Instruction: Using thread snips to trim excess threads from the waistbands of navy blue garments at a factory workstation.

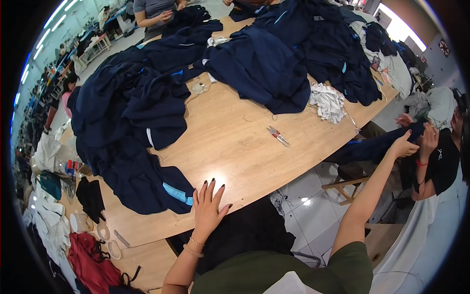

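- In the head view (o'clock counted from the picture's middle, twelve at the top), the left hand [209, 208] is near seven o'clock, its fingers spread flat over the near edge of the table [223, 142] with nothing in them.
- The navy sleeve [132, 186] with a light-blue stripe lies just beside those fingers, toward nine o'clock from the hand.
- The right hand [404, 147] reaches out at three o'clock, on an outstretched arm, to a navy garment [364, 151] beyond the table's edge; its fingers are bent at the cloth, though I cannot tell whether they grip it.
- A co-worker [446, 166] in a dark top, also at three o'clock, has both hands at the far end of that same garment (a red band circles one wrist).
- Small red-and-silver scissors [278, 137] lie on bare wood just off the middle, toward half past two.
- A crumpled white cloth [327, 103] sits at two o'clock.
- Heaped navy garments [264, 68] spread across twelve o'clock, with another navy pile [107, 105] at ten.
- A red bag [90, 259] lies at eight o'clock, and a wooden stool [347, 185] stands on the tiles near four.
- Another person [152, 14] stands at eleven o'clock, across the table.
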